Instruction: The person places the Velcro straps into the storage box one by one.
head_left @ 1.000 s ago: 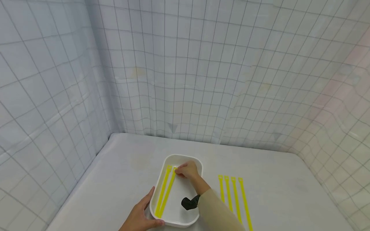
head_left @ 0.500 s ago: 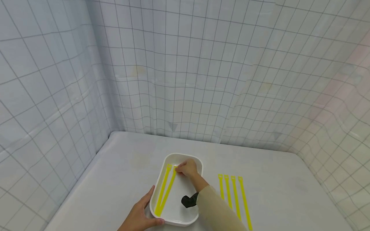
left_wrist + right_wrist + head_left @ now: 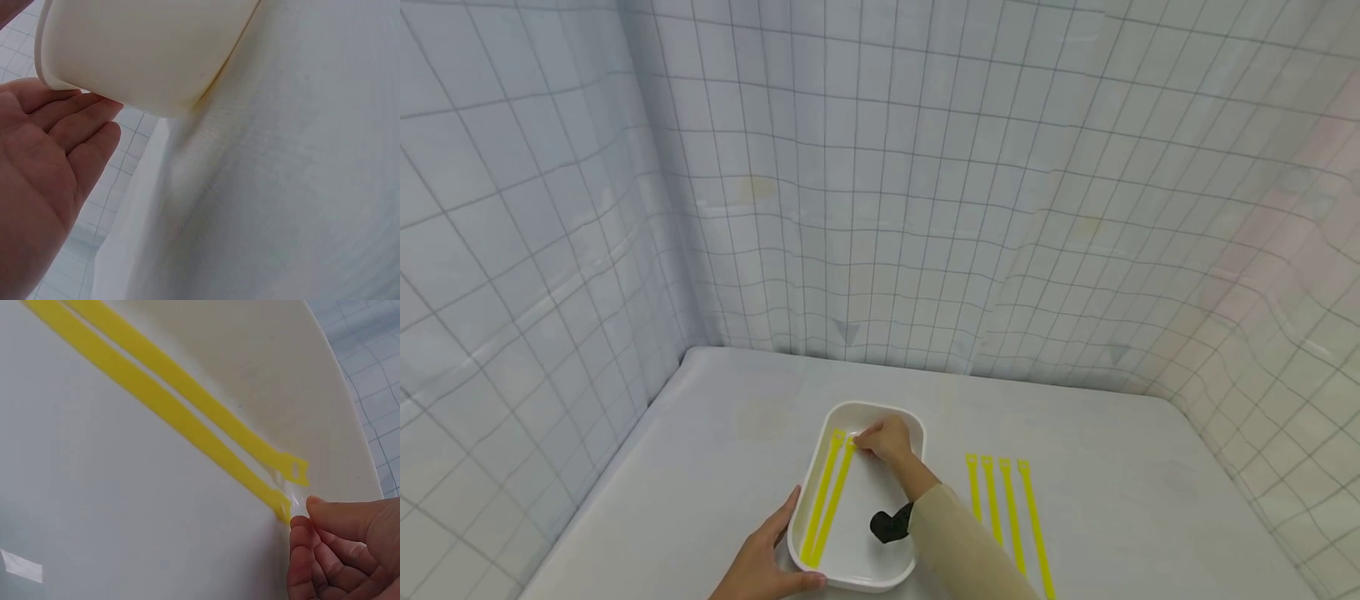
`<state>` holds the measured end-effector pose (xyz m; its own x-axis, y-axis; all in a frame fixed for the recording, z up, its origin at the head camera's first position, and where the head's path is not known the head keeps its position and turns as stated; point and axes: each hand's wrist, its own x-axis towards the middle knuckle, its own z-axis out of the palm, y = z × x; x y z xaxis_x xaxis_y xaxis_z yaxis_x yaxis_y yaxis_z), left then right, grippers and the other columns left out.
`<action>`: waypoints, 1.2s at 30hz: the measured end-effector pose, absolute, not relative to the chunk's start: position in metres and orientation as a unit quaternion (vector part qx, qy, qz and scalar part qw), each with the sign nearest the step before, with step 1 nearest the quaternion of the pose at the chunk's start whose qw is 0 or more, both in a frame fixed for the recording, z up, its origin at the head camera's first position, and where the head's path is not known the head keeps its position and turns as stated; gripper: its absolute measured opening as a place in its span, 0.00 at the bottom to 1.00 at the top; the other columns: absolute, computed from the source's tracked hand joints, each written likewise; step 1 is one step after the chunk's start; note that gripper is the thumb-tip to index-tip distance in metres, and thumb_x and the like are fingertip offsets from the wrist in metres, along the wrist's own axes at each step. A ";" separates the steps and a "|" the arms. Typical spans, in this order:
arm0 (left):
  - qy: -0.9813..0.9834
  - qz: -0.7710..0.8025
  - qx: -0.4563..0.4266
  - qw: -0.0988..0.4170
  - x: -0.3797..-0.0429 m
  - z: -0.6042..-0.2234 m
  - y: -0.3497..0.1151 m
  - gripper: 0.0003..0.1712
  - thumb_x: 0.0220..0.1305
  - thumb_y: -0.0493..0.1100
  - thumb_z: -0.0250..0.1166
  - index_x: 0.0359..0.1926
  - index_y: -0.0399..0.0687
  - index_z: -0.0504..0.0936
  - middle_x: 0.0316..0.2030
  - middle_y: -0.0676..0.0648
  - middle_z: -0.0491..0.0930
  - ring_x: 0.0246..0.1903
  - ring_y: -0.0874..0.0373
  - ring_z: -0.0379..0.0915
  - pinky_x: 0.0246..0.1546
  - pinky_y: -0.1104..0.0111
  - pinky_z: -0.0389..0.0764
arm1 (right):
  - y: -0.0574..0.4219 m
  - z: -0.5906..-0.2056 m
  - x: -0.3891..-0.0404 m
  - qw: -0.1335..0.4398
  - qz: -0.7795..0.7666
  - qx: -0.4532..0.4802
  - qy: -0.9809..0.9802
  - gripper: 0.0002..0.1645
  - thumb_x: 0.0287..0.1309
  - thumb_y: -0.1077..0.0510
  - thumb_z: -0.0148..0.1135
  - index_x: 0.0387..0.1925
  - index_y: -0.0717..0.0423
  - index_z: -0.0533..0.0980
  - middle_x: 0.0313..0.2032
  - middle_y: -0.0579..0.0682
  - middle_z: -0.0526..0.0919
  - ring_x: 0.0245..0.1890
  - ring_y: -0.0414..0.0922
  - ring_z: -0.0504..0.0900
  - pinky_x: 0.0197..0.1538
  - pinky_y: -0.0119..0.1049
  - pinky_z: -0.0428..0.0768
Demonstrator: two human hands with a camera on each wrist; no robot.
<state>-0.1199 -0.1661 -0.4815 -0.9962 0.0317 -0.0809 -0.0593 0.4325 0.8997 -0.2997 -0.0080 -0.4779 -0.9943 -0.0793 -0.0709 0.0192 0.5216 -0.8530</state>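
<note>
Inside a white tray (image 3: 857,533) lie two yellow hook-and-loop cable ties, side by side along its left part, their slotted heads toward the far end. My right hand (image 3: 889,440) reaches over the tray and pinches the head of the inner cable tie (image 3: 181,425) between thumb and forefinger; the end of that head is hidden by the fingertips. The outer cable tie (image 3: 206,400) lies next to it along the wall. My left hand (image 3: 762,557) holds the tray's near left corner, thumb at the front rim and fingers (image 3: 94,125) against the outer side wall.
Several more yellow cable ties (image 3: 1011,508) lie in a row on the white table (image 3: 1120,500) right of the tray, partly covered by the right sleeve. A black wrist strap piece (image 3: 891,527) hangs over the tray. Grid-patterned sheets (image 3: 880,208) stand around the table.
The inner cable tie's head has shifted slightly left with my right hand, and the tie now lies more nearly parallel to the outer one. My left hand stays at the tray's corner.
</note>
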 end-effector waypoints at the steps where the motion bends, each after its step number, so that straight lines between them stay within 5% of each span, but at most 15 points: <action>1: 0.844 0.534 -0.008 0.043 -0.120 -0.482 -0.166 0.65 0.34 0.53 0.78 0.70 0.39 0.50 0.65 0.36 0.58 0.62 0.40 0.55 0.57 0.45 0.61 | -0.008 -0.478 -0.300 0.051 -0.488 -0.016 0.871 0.09 0.39 0.64 0.73 0.17 0.65 0.80 0.12 0.48 0.77 0.13 0.38 0.71 0.18 0.27 0.70; 11: 0.842 0.538 0.000 0.036 -0.120 -0.482 -0.169 0.66 0.34 0.51 0.79 0.69 0.37 0.50 0.64 0.35 0.59 0.61 0.39 0.56 0.57 0.46 0.61 | -0.009 -0.477 -0.299 0.051 -0.499 -0.016 0.865 0.09 0.39 0.64 0.73 0.18 0.64 0.80 0.12 0.48 0.77 0.13 0.37 0.71 0.18 0.27 0.70; 20: 0.844 0.535 -0.011 0.040 -0.119 -0.479 -0.166 0.67 0.32 0.52 0.79 0.69 0.38 0.50 0.64 0.35 0.59 0.61 0.39 0.55 0.57 0.46 0.61 | 0.003 -0.462 -0.297 0.069 -0.606 -0.016 0.792 0.08 0.48 0.64 0.68 0.29 0.68 0.81 0.25 0.53 0.83 0.21 0.40 0.79 0.30 0.33 0.81; 36: 0.839 0.543 0.010 0.038 -0.120 -0.486 -0.168 0.65 0.34 0.51 0.78 0.69 0.36 0.50 0.64 0.35 0.58 0.62 0.39 0.54 0.57 0.48 0.62 | 0.070 -0.434 -0.288 -0.004 -0.597 -0.053 0.800 0.11 0.50 0.63 0.66 0.34 0.69 0.80 0.28 0.55 0.83 0.28 0.45 0.81 0.36 0.36 0.81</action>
